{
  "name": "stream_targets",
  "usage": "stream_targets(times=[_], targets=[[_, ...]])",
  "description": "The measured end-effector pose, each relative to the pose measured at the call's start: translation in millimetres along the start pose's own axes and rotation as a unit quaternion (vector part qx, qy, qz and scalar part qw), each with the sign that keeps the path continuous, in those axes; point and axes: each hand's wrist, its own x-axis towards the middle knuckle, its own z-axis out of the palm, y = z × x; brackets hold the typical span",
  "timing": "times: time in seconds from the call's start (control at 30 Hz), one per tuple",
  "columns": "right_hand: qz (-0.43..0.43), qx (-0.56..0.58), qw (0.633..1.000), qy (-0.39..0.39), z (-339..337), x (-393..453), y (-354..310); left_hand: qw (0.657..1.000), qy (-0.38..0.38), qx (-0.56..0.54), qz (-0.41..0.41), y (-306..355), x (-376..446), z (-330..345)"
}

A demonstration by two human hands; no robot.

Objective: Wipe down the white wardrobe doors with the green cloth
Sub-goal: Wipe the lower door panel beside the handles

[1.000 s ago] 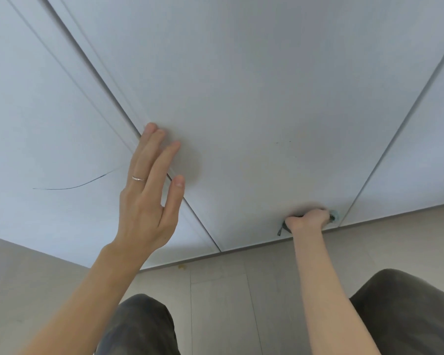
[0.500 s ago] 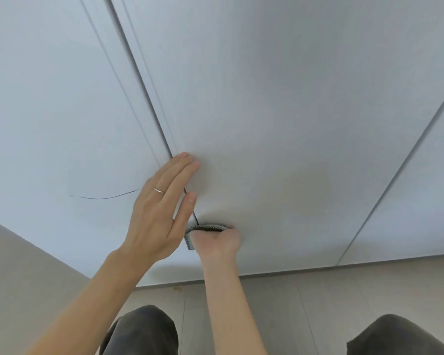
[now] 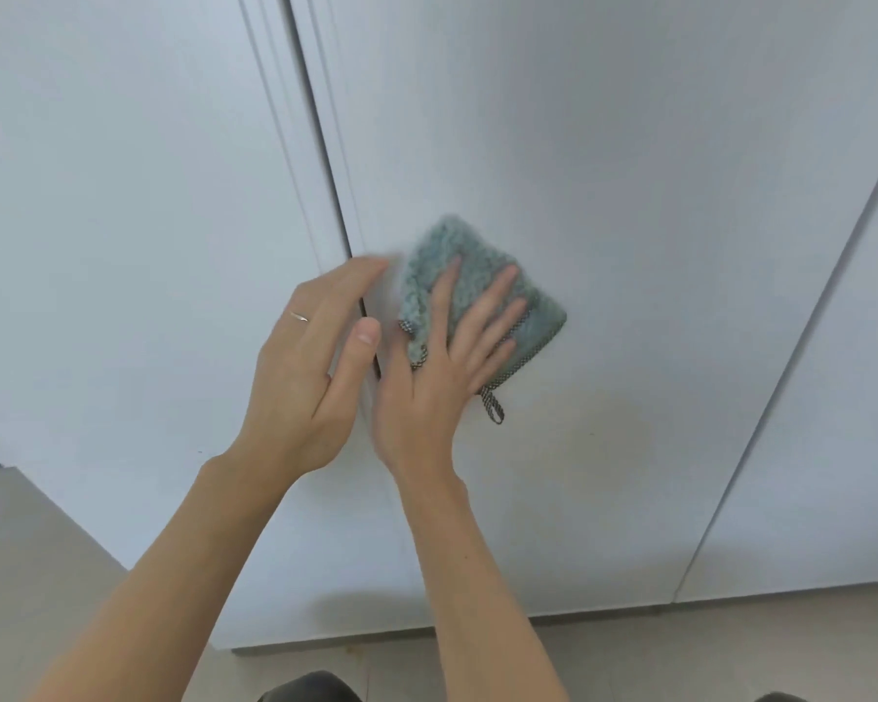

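Green and fluffy, the cloth (image 3: 477,291) lies flat against the white wardrobe door (image 3: 629,195), and the right hand (image 3: 442,377) presses it there with straight, spread fingers. The cloth has a black-and-white checked border and a small hanging loop (image 3: 492,405) at its lower corner; no label or writing can be read on it. The left hand (image 3: 305,367) is just beside, open with relaxed fingers, over the dark gap (image 3: 320,144) between this door and the left door (image 3: 123,220). A thin ring (image 3: 299,316) is on one finger. Another door (image 3: 832,448) stands to the right. Below, the beige floor (image 3: 31,575) and dark trousers (image 3: 307,689) are visible.
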Motion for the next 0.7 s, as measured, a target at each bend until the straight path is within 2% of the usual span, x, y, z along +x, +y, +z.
stream_targets(times=[0.07, 0.13, 0.2, 0.23, 0.27, 0.3, 0.4, 0.47, 0.53, 0.57, 0.6, 0.7], targets=[[-0.117, -0.131, 0.981, -0.080, -8, 5, 19, 1.000, 0.006, 0.002, -0.008, 2, 3, -1], [-0.237, -0.220, 0.935, -0.149, -23, 0, 47, 1.000, 0.018, 0.009, -0.003, 2, 2, 1], [-0.332, -0.281, 0.883, -0.179, -48, 3, 81, 0.999, 0.031, 0.021, 0.016, 0, 1, 6], [-0.352, -0.301, 0.868, -0.181, -64, 11, 96, 0.998, 0.036, 0.033, 0.031, -1, 0, 10], [-0.352, -0.315, 0.866, -0.166, -82, 24, 109, 0.997, 0.040, 0.045, 0.046, -1, 0, 15], [-0.326, -0.318, 0.879, -0.139, -98, 37, 119, 0.996, 0.041, 0.062, 0.056, -2, -1, 19], [-0.159, -0.267, 0.950, 0.006, -127, 78, 119, 0.991, 0.042, 0.109, 0.063, -3, -4, 30], [-0.022, -0.177, 0.979, 0.102, -116, 94, 94, 0.992, 0.041, 0.104, 0.052, -2, -6, 32], [0.056, -0.123, 0.977, 0.166, -84, 90, 54, 0.995, 0.033, 0.082, 0.038, 2, -7, 29], [0.047, -0.134, 0.977, 0.160, -64, 81, 38, 0.996, 0.028, 0.074, 0.036, 3, -5, 26], [-0.008, -0.159, 0.980, 0.117, -44, 60, 30, 0.997, 0.017, 0.068, 0.034, 1, -6, 22], [-0.199, -0.229, 0.951, -0.063, -4, -15, 49, 0.997, -0.002, 0.068, 0.039, -4, -5, 12]])
